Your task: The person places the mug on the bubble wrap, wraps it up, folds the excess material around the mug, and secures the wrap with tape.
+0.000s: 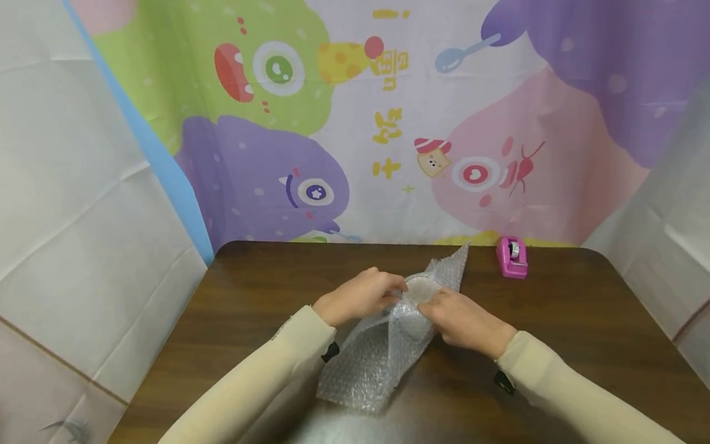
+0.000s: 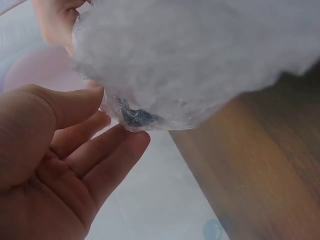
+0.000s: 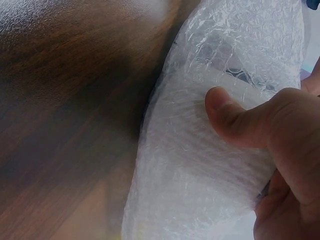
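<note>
A sheet of bubble wrap (image 1: 366, 364) lies slantwise across the middle of the table, folded around a round, whitish object (image 1: 420, 291) whose circular end faces up. Dark markings on it show through the plastic in both wrist views; its kind is hidden by the wrapping. My left hand (image 1: 366, 295) pinches the wrap at the left of the round end, thumb and fingertips at its edge in the left wrist view. From the right, my right hand (image 1: 463, 320) grips the wrapped object, with the thumb (image 3: 227, 117) pressed on the plastic and the other fingers behind it.
A pink tape dispenser (image 1: 513, 258) with a roll of tape stands at the back right of the brown wooden table (image 1: 249, 290). Behind the table hangs a cartoon-printed curtain (image 1: 377, 203). Long tails of wrap stretch toward the front left and the back right.
</note>
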Available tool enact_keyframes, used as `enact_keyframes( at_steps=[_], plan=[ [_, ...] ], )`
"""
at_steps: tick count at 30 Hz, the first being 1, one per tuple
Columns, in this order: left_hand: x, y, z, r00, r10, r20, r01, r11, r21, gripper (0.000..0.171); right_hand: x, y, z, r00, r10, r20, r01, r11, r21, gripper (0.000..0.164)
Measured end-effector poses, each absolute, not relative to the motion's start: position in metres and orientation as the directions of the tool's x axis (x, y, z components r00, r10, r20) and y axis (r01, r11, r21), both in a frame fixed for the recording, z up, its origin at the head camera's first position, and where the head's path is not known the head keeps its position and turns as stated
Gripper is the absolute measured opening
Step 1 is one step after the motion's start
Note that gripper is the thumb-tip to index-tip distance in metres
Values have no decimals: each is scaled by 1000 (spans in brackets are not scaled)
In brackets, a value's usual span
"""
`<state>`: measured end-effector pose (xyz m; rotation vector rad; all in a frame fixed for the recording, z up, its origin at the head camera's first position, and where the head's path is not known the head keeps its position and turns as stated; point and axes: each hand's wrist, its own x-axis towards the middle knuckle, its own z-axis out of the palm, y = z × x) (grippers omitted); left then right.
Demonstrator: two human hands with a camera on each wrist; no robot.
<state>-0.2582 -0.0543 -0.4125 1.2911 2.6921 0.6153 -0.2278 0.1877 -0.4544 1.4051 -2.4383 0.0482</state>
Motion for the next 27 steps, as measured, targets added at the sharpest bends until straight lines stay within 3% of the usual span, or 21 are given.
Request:
enact_keyframes(
  at_steps=[16,27],
  plan=[
    [-251,-58,-406,-591,805,59,755,525,393,38,-228,188,-451,-503,-827,252,-833,541,113,36],
    [-243,-73,-412,-561,814,149,787,470,400,30,-230,189,-454,-514,-819,253,-827,552,106,35]
  ],
)
